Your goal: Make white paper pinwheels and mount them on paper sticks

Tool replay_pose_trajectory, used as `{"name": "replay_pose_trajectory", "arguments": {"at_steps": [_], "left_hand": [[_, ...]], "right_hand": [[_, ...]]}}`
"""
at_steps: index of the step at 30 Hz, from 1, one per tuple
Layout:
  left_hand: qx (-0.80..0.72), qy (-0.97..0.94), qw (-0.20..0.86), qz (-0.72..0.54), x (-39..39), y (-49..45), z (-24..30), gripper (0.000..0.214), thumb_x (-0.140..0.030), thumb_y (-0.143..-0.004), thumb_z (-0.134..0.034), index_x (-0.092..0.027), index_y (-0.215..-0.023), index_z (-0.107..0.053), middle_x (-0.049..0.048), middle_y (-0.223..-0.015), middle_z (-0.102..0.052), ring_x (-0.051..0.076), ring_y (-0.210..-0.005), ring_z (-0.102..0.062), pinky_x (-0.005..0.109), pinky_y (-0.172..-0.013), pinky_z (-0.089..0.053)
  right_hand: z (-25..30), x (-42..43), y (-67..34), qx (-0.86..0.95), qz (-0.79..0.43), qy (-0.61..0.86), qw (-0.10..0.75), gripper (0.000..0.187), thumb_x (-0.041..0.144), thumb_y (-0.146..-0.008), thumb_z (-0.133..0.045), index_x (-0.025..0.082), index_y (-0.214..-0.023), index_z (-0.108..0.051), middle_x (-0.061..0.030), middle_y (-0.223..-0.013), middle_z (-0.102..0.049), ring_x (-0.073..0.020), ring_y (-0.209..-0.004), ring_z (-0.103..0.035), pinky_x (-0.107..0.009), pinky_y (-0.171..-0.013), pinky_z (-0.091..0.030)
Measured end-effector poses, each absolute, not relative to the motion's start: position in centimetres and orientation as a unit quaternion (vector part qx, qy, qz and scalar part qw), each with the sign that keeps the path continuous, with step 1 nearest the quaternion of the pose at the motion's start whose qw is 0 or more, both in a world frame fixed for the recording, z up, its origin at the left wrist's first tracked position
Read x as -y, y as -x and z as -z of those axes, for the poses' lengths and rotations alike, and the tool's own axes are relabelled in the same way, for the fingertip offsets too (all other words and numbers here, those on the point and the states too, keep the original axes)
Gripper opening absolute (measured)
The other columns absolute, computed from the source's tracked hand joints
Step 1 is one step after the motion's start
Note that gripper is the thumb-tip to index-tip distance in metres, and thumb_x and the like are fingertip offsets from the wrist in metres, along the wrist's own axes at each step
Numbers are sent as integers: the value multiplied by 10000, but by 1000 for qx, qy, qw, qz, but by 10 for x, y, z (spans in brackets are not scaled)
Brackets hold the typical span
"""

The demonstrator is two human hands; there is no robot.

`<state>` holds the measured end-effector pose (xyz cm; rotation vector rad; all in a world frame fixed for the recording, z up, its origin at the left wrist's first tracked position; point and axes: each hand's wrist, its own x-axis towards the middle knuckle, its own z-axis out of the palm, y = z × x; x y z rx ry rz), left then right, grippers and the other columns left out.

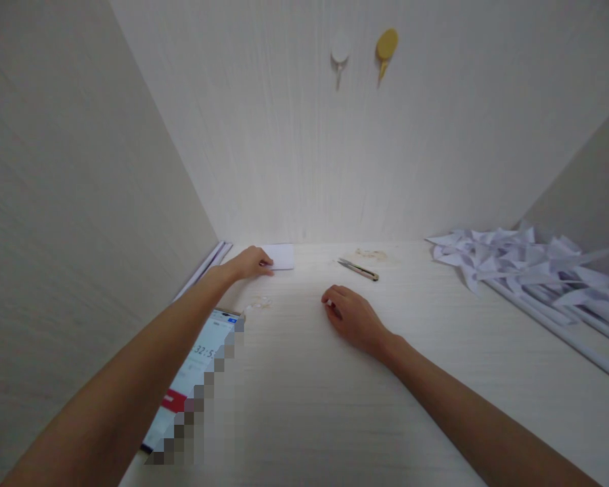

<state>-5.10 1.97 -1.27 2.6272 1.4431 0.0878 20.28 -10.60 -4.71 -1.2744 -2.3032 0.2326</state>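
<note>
My left hand (251, 262) reaches to the far left of the pale wooden table (335, 392) and its fingers pinch the edge of a small white paper sheet (281, 256) lying flat near the back wall. My right hand (350, 314) rests on the table in the middle, fingers curled down, with a tiny white bit at the fingertips that I cannot make out. A utility knife (358, 269) lies beyond the right hand, apart from it.
A phone (197, 372) with a timer screen lies under my left forearm. Several folded white paper pinwheels on white sticks (532, 264) are heaped at the right. White sticks (208, 265) lie along the left wall. Two hooks, white (340, 57) and yellow (386, 51), hang on the back wall.
</note>
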Motion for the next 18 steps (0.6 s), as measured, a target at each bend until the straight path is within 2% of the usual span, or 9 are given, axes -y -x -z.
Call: {"name": "replay_pose_trajectory", "arguments": {"at_steps": [8, 13, 18], "left_hand": [[-509, -857, 83, 6, -24, 48, 5, 298, -328, -596, -680, -161, -842, -702, 46, -747, -705, 156, -660, -598, 227, -606, -382], [-507, -857, 94, -7, -27, 49, 8, 225, -289, -632, -652, -180, -821, -707, 41, -763, -706, 165, -698, -610, 240, -651, -392], [-477, -873, 103, -14, -31, 53, 11, 189, -293, -654, -624, -176, -775, -710, 33, -724, -705, 153, -654, -595, 229, -629, -372]], "right_hand": [[47, 105, -202, 845, -83, 467, 248, 160, 78, -770, -437, 148, -839, -563, -68, -827, -587, -141, -737, -522, -262, -692, -415], [48, 104, -202, 846, -84, 464, 249, 158, 79, -770, -436, 144, -840, -562, -69, -826, -586, -143, -730, -519, -264, -689, -415], [48, 104, -202, 847, -84, 463, 247, 158, 77, -770, -434, 142, -831, -564, -75, -822, -589, -152, -749, -521, -274, -702, -418]]}}
